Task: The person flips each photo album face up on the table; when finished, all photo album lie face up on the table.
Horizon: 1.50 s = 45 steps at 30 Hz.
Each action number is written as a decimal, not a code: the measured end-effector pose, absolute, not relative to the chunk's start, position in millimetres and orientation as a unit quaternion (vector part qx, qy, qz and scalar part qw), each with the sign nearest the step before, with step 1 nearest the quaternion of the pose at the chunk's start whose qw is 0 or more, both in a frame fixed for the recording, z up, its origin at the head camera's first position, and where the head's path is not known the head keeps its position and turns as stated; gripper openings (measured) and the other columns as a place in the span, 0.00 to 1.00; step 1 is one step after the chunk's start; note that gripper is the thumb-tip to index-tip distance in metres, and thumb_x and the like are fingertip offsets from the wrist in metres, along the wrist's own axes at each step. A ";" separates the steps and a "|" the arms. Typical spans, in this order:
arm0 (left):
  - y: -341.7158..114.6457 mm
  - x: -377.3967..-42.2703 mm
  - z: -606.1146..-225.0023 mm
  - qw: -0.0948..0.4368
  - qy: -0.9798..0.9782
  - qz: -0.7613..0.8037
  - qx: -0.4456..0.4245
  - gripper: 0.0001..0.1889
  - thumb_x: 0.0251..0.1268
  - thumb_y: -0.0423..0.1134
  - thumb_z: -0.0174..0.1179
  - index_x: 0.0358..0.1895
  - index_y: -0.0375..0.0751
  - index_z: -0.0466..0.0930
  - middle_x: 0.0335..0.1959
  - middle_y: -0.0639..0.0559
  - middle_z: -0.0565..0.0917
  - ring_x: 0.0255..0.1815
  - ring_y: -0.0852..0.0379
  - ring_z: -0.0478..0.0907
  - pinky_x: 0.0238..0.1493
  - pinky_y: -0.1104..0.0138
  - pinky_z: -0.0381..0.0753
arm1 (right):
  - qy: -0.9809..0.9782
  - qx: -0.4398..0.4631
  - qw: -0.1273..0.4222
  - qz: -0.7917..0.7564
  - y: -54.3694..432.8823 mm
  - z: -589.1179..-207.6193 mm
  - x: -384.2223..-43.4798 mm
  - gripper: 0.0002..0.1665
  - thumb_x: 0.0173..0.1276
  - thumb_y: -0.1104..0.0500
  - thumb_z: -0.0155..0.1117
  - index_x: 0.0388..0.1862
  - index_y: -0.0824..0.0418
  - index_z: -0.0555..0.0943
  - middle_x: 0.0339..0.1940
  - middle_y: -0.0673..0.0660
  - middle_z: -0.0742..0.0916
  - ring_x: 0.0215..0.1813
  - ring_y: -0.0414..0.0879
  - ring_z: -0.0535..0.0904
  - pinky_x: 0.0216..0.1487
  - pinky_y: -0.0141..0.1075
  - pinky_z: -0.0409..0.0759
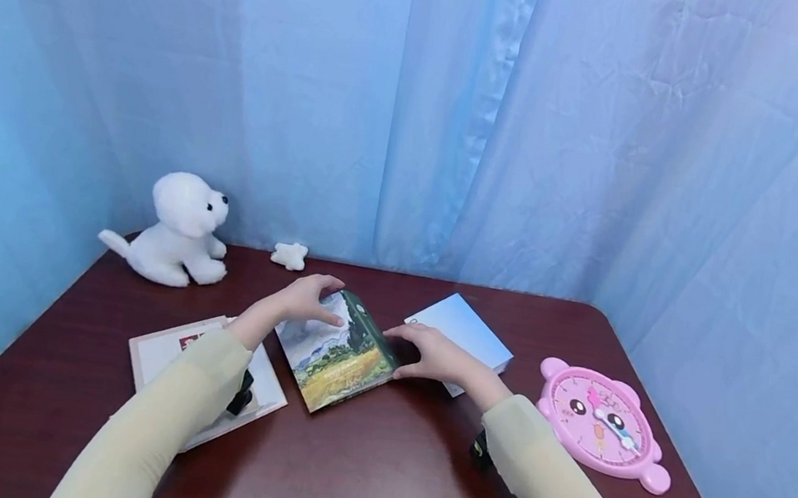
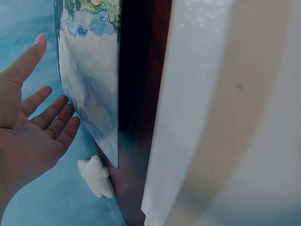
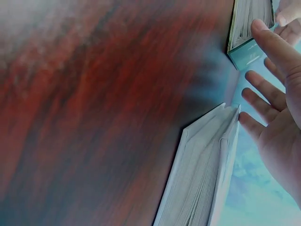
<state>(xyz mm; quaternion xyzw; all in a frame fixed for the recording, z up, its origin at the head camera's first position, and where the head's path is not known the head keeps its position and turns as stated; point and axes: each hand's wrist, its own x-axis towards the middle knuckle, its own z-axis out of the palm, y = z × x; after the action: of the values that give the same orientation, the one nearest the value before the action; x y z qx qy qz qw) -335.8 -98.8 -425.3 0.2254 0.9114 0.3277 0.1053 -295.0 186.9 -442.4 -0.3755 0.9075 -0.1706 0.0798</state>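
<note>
A thick book with a painted landscape cover (image 1: 342, 359) and a dark green spine lies face up mid-table. My left hand (image 1: 303, 299) is over its far left part, thumb and fingers spread apart. In the left wrist view, the fingers (image 2: 60, 117) are loosely bent beside the book's edge. My right hand (image 1: 436, 355) is at the spine side, thumb and fingers apart and relaxed. Beneath and beyond that hand lies a blue-and-white book (image 1: 465, 325). The right wrist view shows the thumb close to the green spine (image 3: 247, 54) and the little finger near the blue-and-white book's corner.
A pale flat book (image 1: 264, 383) lies on the left, partly under my left sleeve. White plush dog (image 1: 176, 241) and small white plush (image 1: 289, 255) sit along the back. A pink clock (image 1: 603, 423) lies at the right. Blue curtains (image 1: 312, 103) surround the dark red table (image 1: 339, 477).
</note>
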 end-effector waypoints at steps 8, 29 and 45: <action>-86.4 -342.9 -428.6 0.120 0.919 0.326 0.188 0.38 0.54 0.47 0.69 0.67 0.36 0.65 0.65 0.39 0.69 0.66 0.43 0.66 0.61 0.53 0.70 | 0.913 -0.374 0.089 -0.138 183.0 -446.7 -293.7 0.36 0.60 0.45 0.68 0.65 0.54 0.71 0.63 0.52 0.76 0.68 0.50 0.67 0.65 0.44 0.68; -79.6 -344.6 -427.0 0.114 0.915 0.346 0.176 0.32 0.56 0.44 0.67 0.64 0.38 0.71 0.66 0.41 0.69 0.67 0.44 0.65 0.61 0.53 0.70 | 0.909 -0.378 0.096 -0.148 181.4 -444.6 -291.3 0.35 0.64 0.46 0.64 0.68 0.53 0.68 0.65 0.51 0.75 0.67 0.47 0.67 0.66 0.44 0.66; -78.3 -337.4 -410.1 0.060 0.921 0.338 0.183 0.27 0.58 0.49 0.66 0.59 0.40 0.76 0.56 0.46 0.78 0.51 0.50 0.73 0.49 0.58 0.73 | 0.891 -0.394 0.046 -0.222 189.8 -424.2 -277.9 0.38 0.57 0.42 0.69 0.65 0.53 0.72 0.59 0.53 0.79 0.57 0.50 0.77 0.56 0.45 0.75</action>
<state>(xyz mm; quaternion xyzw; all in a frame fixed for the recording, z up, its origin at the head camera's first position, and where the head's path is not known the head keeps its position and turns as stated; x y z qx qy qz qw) -337.4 -78.3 -410.1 0.1826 0.9213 0.3381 0.0604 -277.9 189.8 -424.2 -0.3938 0.8907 -0.2221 0.0463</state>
